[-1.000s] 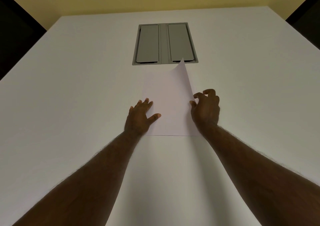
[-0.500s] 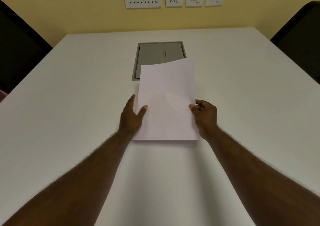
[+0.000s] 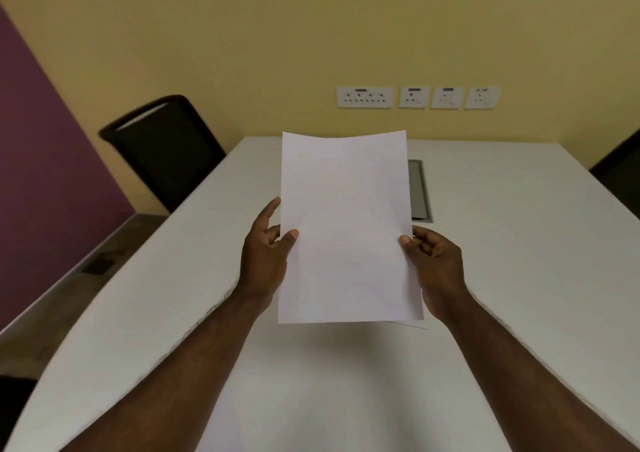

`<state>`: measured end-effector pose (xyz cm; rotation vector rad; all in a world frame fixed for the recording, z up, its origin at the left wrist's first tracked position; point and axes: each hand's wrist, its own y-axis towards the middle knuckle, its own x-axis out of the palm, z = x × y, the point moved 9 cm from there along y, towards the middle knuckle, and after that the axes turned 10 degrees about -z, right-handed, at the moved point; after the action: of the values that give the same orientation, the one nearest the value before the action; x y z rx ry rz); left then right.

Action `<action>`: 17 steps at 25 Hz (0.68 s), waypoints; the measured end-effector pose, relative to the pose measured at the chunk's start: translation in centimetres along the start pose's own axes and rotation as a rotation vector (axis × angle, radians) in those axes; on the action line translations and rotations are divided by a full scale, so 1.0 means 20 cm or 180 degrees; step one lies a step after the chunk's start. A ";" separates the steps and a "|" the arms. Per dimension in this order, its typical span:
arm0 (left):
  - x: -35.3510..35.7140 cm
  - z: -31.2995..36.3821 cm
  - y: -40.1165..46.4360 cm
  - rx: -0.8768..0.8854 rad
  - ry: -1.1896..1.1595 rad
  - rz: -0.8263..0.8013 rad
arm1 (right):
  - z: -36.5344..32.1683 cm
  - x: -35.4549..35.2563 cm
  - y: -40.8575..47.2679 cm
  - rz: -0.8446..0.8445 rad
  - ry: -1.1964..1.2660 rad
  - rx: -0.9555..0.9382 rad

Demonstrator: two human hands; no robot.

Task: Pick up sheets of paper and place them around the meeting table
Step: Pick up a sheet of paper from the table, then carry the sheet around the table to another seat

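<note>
A white sheet of paper (image 3: 346, 226) is held up in the air above the white meeting table (image 3: 519, 278), tilted toward me. My left hand (image 3: 265, 254) pinches its left edge, thumb on the front. My right hand (image 3: 433, 261) pinches its right edge the same way. Just under the sheet's lower right corner, a sliver of another paper (image 3: 415, 325) shows on the table; the rest of it is hidden behind the held sheet.
A grey cable hatch (image 3: 419, 192) is set into the table behind the sheet. A black chair (image 3: 162, 150) stands at the far left side, another chair (image 3: 620, 174) at the far right. Wall sockets (image 3: 419, 98) line the yellow wall.
The top sheet has come off the stack and risen into the air between both hands. My left hand went from resting on the paper to pinching its edge. My view tipped upward.
</note>
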<state>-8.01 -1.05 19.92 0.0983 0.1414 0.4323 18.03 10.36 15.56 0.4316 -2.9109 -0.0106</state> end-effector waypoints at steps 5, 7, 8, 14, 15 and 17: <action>-0.56 0.18 -0.42 -0.0139 -0.0088 0.0406 | -0.13 0.55 -0.32 -0.0581 0.0109 0.0009; -0.80 0.26 -0.61 -0.0077 -0.0187 0.0557 | -0.17 0.79 -0.45 -0.0805 0.0104 0.0001; -0.92 0.30 -0.71 -0.0048 -0.0215 0.0629 | -0.19 0.91 -0.53 -0.0925 0.0091 -0.0012; -1.64 0.50 -1.37 0.0012 -0.0137 0.0861 | -0.30 1.63 -1.06 -0.1581 -0.0045 -0.0125; -1.77 0.53 -1.49 0.0048 -0.0130 0.0907 | -0.31 1.76 -1.17 -0.1674 -0.0042 -0.0136; -2.03 0.59 -1.75 0.0094 -0.0076 0.1103 | -0.31 2.03 -1.38 -0.1846 -0.0058 -0.0139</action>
<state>-28.28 -50.56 31.80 0.1578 0.1073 0.7745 -10.88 -27.62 28.55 1.2474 -2.6848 -0.1616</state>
